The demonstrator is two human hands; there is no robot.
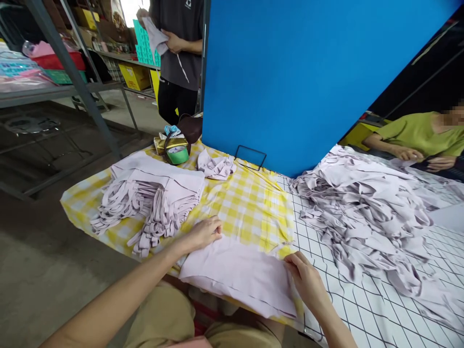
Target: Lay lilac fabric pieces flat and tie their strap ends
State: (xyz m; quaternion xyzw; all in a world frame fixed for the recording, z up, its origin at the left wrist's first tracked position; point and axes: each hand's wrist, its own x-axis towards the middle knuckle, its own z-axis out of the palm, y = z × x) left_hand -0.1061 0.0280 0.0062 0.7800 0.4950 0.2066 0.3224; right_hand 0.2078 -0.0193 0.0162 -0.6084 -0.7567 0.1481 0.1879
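A pale lilac fabric piece (239, 275) lies spread along the table's near edge, with a dark line of stitching near its lower side. My left hand (205, 234) pinches its upper left edge, fingers curled together. At the right end, my right hand (304, 275) grips the piece's corner between thumb and fingers. Beyond my left arm sits a neat stack of similar lilac pieces (159, 181), their straps hanging in loops toward me. A crumpled lilac piece (215, 164) lies farther back on the yellow checked cloth (250, 203).
A big loose heap of lilac pieces (362, 208) covers the white grid cloth (311, 241) on the right. A blue panel (290, 82) stands behind the table. Green tape (177, 154) lies at the back left. One person (181, 53) stands behind; another (416, 135) sits at right.
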